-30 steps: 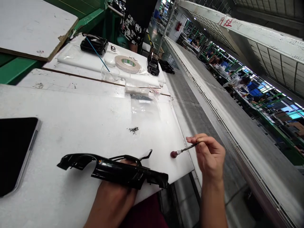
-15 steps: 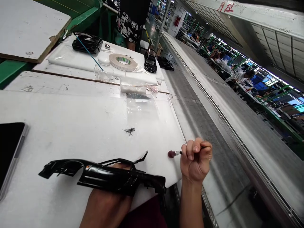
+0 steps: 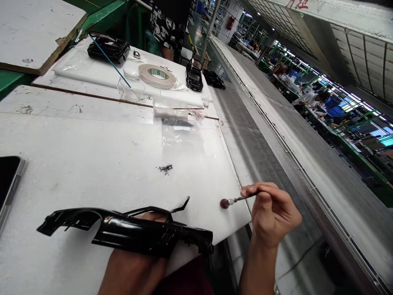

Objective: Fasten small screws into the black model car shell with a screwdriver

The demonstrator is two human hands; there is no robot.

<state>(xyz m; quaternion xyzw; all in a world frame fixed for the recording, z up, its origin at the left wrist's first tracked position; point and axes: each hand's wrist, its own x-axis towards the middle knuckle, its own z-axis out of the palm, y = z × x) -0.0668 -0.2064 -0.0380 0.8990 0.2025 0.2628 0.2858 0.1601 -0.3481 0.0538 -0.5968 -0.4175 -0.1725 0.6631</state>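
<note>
A glossy black toy car body shell (image 3: 132,232) is held on its side in my left hand (image 3: 133,268), whose fingers reach inside and show through the window opening. In my right hand (image 3: 272,215), to the right of the shell, is a small brush (image 3: 225,203) with a dark reddish round tip and a thin handle. The brush tip points left and is apart from the shell. On the white table beyond lies a small heap of tiny black bits (image 3: 166,169).
A clear plastic bag (image 3: 181,135) lies past the heap. Further back are a tape roll (image 3: 157,76), a clear cup (image 3: 130,91) with a blue stick, and black car bodies (image 3: 108,50). A dark-screened device (image 3: 9,184) sits at left. A conveyor (image 3: 260,143) runs along the right; another person (image 3: 170,24) stands behind.
My right hand has moved right and turned, so more of the brush handle shows between the fingers. The car body has shifted slightly left in view.
</note>
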